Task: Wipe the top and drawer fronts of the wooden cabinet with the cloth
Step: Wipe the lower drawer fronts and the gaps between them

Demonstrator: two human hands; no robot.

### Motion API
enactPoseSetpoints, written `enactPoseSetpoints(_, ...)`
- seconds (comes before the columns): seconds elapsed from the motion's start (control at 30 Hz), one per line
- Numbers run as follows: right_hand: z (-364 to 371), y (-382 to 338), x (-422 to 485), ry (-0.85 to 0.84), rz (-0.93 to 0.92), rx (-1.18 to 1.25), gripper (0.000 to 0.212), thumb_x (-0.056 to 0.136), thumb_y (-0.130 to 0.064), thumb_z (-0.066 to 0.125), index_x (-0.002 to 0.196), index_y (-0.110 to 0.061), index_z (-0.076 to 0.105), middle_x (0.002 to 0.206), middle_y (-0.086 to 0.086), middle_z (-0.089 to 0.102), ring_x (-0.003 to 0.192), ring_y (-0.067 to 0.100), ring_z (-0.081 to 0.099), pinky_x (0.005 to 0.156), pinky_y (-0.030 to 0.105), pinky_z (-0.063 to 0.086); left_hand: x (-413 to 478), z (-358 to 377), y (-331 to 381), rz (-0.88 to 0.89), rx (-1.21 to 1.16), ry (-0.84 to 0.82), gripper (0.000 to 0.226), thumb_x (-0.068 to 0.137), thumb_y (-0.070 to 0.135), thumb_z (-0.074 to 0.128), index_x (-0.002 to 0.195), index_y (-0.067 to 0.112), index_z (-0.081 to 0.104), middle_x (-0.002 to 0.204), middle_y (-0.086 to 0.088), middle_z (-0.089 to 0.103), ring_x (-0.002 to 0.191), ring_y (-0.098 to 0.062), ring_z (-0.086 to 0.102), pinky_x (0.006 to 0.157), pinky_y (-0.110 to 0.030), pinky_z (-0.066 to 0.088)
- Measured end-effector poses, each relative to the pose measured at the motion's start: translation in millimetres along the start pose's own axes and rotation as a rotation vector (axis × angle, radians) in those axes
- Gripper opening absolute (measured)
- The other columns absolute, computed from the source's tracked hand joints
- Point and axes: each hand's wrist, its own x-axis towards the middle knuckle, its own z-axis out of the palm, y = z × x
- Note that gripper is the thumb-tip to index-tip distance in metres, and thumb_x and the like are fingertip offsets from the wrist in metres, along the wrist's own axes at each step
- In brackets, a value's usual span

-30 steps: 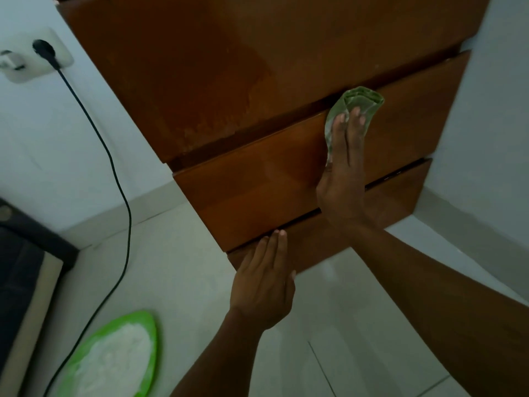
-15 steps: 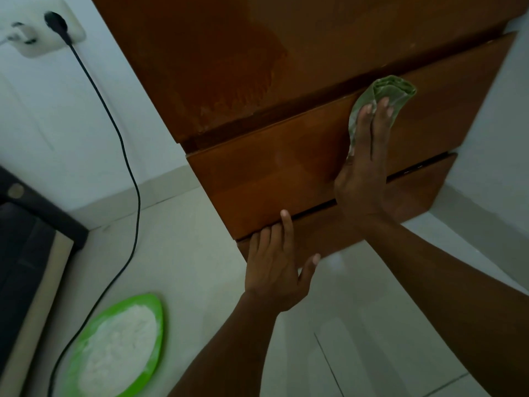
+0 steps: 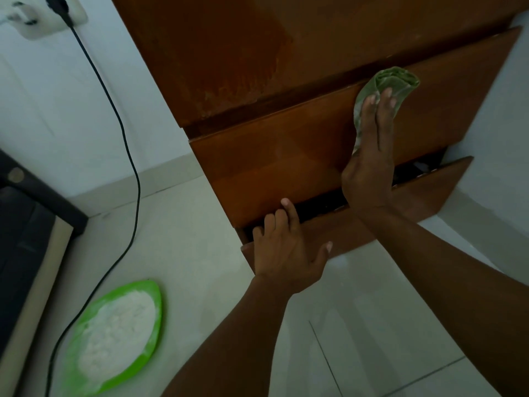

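The wooden cabinet [image 3: 229,67] fills the upper middle of the head view. A folded green cloth [image 3: 386,84] lies flat against the middle drawer front [image 3: 272,164], pressed there by my right hand [image 3: 369,159] with its fingers straight. My left hand [image 3: 286,247] grips the top edge of the bottom drawer [image 3: 423,199], fingers hooked into the dark gap, thumb on the drawer's front. That bottom drawer stands pulled out a little, with dark contents barely showing in the gap.
A green leaf-shaped dish [image 3: 114,339] of white powder sits on the tiled floor at lower left. A black cable [image 3: 126,144] runs from a wall socket [image 3: 45,15] down past it. Dark furniture [image 3: 25,224] stands at the left edge. White walls flank the cabinet.
My left hand rose from the floor side to the bottom drawer's top edge, and the drawer came out, widening the gap. My right hand has kept the cloth pressed on the middle drawer front.
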Motion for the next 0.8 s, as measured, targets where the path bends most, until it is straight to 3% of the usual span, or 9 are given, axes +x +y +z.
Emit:
enactPoseSetpoints(0.1, -15.6, -2.7, -0.9, -0.046, 0.021, 0.042, 0.061, 0.090, 0.015, 0.027, 0.149, 0.004, 0.026, 0.159, 0.024, 0.017, 0.150, 0.037, 0.012, 0.123, 0.042, 0.020, -5.7, -0.7, 1.1, -0.025, -0.060, -0.001, 0.105, 0.086, 0.079, 0.026, 0.158, 0.005, 0.009, 0.132, -0.011, 0.047, 0.115, -0.028, 0.046, 0.095, -0.048, 0.042)
enactPoseSetpoints(0.2, -32.1, -5.6, -13.4, -0.098, 0.020, 0.091, 0.063, 0.087, 0.018, 0.031, 0.147, 0.000, 0.034, 0.158, 0.017, 0.027, 0.149, 0.028, 0.022, 0.121, 0.039, 0.026, -25.0, 1.4, -13.0, 0.061, -0.125, 0.012, 0.099, 0.090, 0.073, 0.028, 0.159, 0.006, 0.008, 0.136, -0.011, 0.047, 0.118, -0.027, 0.046, 0.098, -0.046, 0.043)
enactPoseSetpoints(0.3, -35.8, -18.7, -51.5, -0.262, -0.054, 0.109, 0.065, 0.084, 0.024, 0.040, 0.143, -0.003, 0.043, 0.153, 0.014, 0.039, 0.145, 0.025, 0.032, 0.116, 0.045, 0.034, -58.7, 8.2, -39.5, 0.138, -0.142, 0.054, 0.089, 0.094, 0.052, 0.050, 0.158, 0.001, 0.015, 0.149, -0.018, 0.044, 0.134, -0.034, 0.044, 0.109, -0.047, 0.043)
enactPoseSetpoints(0.4, -19.7, -48.6, -105.2, -0.474, -0.162, 0.095, 0.069, 0.078, 0.028, 0.049, 0.140, -0.003, 0.048, 0.147, 0.015, 0.047, 0.140, 0.029, 0.040, 0.113, 0.049, 0.037, -88.8, 14.5, -73.6, 0.100, -0.122, 0.089, 0.085, 0.090, 0.032, 0.060, 0.156, -0.003, 0.020, 0.160, -0.022, 0.030, 0.149, -0.036, 0.027, 0.115, -0.049, 0.037)
enactPoseSetpoints(0.5, -0.1, -66.4, -147.5, -0.606, -0.316, -0.043, 0.073, 0.072, 0.020, 0.054, 0.139, -0.008, 0.050, 0.143, 0.012, 0.052, 0.136, 0.030, 0.045, 0.115, 0.044, 0.033, -102.0, 14.6, -92.1, 0.091, -0.099, 0.020, 0.086, 0.088, 0.030, 0.055, 0.157, -0.002, 0.014, 0.165, -0.019, 0.015, 0.154, -0.032, 0.011, 0.120, -0.048, 0.028)
enactPoseSetpoints(0.6, 9.0, -66.8, -155.7, -0.663, -0.344, -0.139, 0.069, 0.071, 0.009, 0.060, 0.137, -0.010, 0.052, 0.139, 0.011, 0.056, 0.132, 0.031, 0.049, 0.112, 0.048, 0.035, -100.2, 12.5, -88.4, 0.110, -0.080, -0.015, 0.089, 0.086, 0.028, 0.058, 0.157, -0.001, 0.015, 0.166, -0.019, 0.010, 0.154, -0.032, 0.007, 0.122, -0.047, 0.025)
enactPoseSetpoints(0.7, 11.7, -60.6, -149.3, -0.674, -0.334, -0.130, 0.053, 0.082, -0.001, 0.046, 0.133, -0.011, 0.056, 0.134, 0.009, 0.059, 0.128, 0.029, 0.052, 0.111, 0.048, 0.039, -89.9, 13.5, -79.5, 0.104, -0.051, -0.045, 0.091, 0.084, 0.029, 0.055, 0.158, -0.001, 0.012, 0.166, -0.019, 0.004, 0.154, -0.034, 0.000, 0.123, -0.048, 0.019)
enactPoseSetpoints(0.8, 5.5, -34.6, -139.9, -0.626, -0.306, -0.131, 0.050, 0.082, 0.005, 0.048, 0.129, -0.010, 0.059, 0.129, 0.009, 0.061, 0.123, 0.030, 0.053, 0.111, 0.050, 0.036, -76.4, 14.3, -68.9, 0.137, -0.030, -0.074, 0.087, 0.086, 0.032, 0.044, 0.158, 0.001, 0.006, 0.166, -0.019, 0.000, 0.154, -0.033, -0.003, 0.123, -0.049, 0.018)
